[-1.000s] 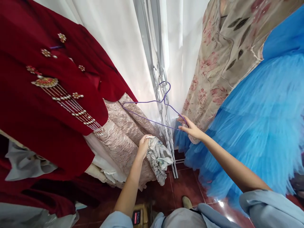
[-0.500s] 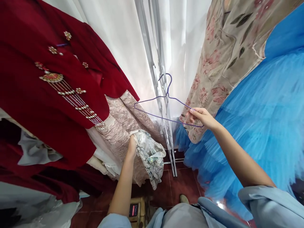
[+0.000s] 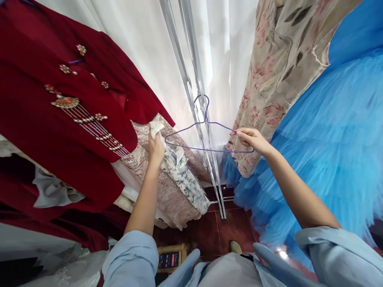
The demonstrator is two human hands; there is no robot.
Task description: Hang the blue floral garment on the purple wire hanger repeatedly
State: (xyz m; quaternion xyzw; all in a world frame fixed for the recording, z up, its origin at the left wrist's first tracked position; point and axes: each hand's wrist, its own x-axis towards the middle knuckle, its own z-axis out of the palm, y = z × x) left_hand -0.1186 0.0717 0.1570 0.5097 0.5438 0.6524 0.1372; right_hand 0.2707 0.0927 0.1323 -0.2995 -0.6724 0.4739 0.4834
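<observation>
A thin purple clothes hanger (image 3: 191,148) is pinched at its right end by my right hand (image 3: 253,140), its hook pointing up in front of a metal rack. My left hand (image 3: 156,149) is closed on the top of a white garment with a blue-green floral print (image 3: 187,179). The garment hangs down to the right, partly behind the hanger's lower bar. My left hand is close to the hanger's left end; I cannot tell whether they touch.
A dark red jacket (image 3: 98,171) with beaded trim and a pale pink skirt (image 3: 170,195) hang at left. To the right are a beige floral dress (image 3: 263,87) and a blue tulle dress (image 3: 323,139). Metal rack posts (image 3: 182,59) stand centrally. A phone (image 3: 169,260) lies low on a wooden surface.
My left hand has risen with the floral garment, which now hangs longer and nearer the hanger's left end. The hanger has shifted slightly left and levelled in my right hand.
</observation>
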